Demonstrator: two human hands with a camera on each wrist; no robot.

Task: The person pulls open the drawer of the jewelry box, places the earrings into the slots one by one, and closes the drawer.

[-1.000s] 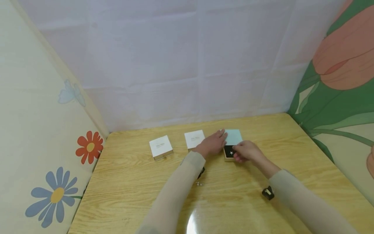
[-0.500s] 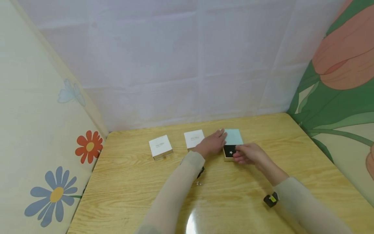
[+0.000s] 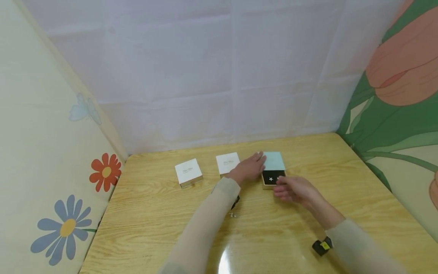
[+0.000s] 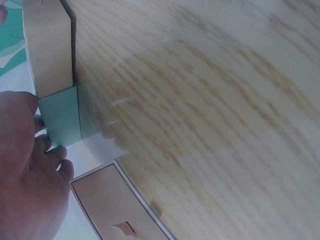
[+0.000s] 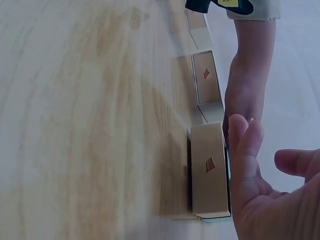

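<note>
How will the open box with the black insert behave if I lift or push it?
The open box will probably keep its shape, since it looks crisp-edged and rigid. Low and flat-sided, it should slide rather than roll. Its pale blue lid lies open on the far side, so that may swing.

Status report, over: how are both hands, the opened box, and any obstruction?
Left hand at light-blue lid. Right hand at box corner, thumb apart. White ornaments on black insert; right fingertips partly cover one.
</note>
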